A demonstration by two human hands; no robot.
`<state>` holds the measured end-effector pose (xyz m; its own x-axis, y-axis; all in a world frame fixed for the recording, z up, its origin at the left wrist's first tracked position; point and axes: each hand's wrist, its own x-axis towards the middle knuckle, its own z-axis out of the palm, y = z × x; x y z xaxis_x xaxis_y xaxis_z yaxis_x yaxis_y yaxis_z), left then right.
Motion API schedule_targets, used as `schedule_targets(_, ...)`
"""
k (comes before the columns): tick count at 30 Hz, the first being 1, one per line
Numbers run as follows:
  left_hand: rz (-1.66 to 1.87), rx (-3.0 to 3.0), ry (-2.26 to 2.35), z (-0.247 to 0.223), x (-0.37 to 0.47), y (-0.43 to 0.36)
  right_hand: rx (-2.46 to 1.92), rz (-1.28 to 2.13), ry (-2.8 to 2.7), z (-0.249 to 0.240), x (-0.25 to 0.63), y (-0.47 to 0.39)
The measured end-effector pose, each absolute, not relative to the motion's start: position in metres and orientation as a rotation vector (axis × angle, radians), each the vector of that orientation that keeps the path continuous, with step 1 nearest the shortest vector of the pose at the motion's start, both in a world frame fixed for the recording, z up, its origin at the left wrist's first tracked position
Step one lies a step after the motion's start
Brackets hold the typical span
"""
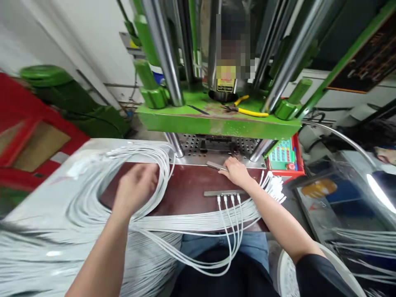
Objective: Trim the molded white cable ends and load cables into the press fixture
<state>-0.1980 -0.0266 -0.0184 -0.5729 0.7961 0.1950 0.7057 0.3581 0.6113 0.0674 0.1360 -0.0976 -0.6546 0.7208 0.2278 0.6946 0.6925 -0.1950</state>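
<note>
My right hand (237,172) grips the right end of a flat metal bar (216,166) just in front of the machine's base plate. A second metal bar (212,193) lies on the dark red board (185,185), with several white cable plugs (232,199) set along its near edge. Their white cables (213,270) loop down over the lap and run back left. My left hand (137,185) is over the inside of a coil of white cables (83,202); its fingers look bent but are smeared by motion, and whatever they touch is unclear.
Ahead stands a green press (216,123) with steel columns; yellow-handled pliers (250,112) lie on its plate. A perforated metal base (192,150) sits below. Cable ends (274,187) bunch at the board's right. A red box (297,154) and a white bucket (283,268) are at right.
</note>
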Motion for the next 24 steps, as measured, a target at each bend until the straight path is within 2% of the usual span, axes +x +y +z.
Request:
schedule_targets(2,0.797,1.580,2.098,-0.042,-0.155,-0.028,-1.164,0.144,-2.618,-0.098,0.066,0.136)
schedule_targets(4,0.565,1.794,1.925,-0.061,-0.122,-0.028,-1.168,0.155,-2.593,-0.094,0.070,0.133)
schedule_targets(7,0.329,2.065,1.950,-0.079,-0.098,-0.026,-1.087,0.268,-2.529,-0.082,0.092,0.122)
schedule_targets(12,0.138,2.248,2.040,-0.092,-0.096,-0.021,-0.854,0.747,-2.732,-0.077,0.151,0.103)
schedule_targets(17,0.235,2.346,2.018,-0.087,-0.099,-0.015,-0.926,0.668,-2.766,-0.078,0.175,0.094)
schedule_targets(22,0.629,2.406,1.960,-0.048,-0.097,0.000,-0.806,1.160,-2.585,-0.042,0.172,0.097)
schedule_targets(24,0.754,2.395,1.906,-0.034,-0.091,0.008,-0.763,1.201,-2.491,-0.032,0.163,0.095)
